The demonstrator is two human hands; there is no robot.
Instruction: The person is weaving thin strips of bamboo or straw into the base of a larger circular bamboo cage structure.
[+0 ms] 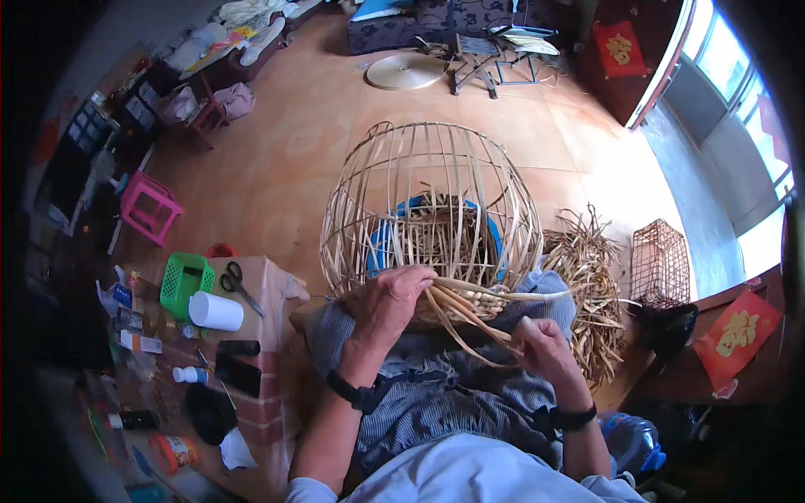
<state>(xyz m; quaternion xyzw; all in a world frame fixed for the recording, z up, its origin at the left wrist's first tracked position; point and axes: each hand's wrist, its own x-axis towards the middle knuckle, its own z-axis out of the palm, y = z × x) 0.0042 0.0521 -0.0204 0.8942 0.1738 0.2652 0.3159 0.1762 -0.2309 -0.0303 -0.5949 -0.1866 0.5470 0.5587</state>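
Note:
A large open-weave basket point(432, 138) of split cane or bamboo stands on its side against my knees, with its near end over my lap. My left hand point(399, 300) is closed on pale strips point(459, 312) at the basket's near edge. To the right, my right hand point(543, 345) has its fingers curled together round the ends of the strips, which run slack between both hands. One long strip passes above my right hand towards the right. Exactly which strip each set of fingertips pinches is hidden.
Behind the basket's ribs shows a blue tub point(495, 239) with dry strips in it. A heap of strips point(587, 285) and a wire-like cage point(661, 264) lie at right. The left table holds scissors point(241, 287), a green basket point(186, 285) and a white cup point(215, 312). A pink stool point(151, 208) stands beyond.

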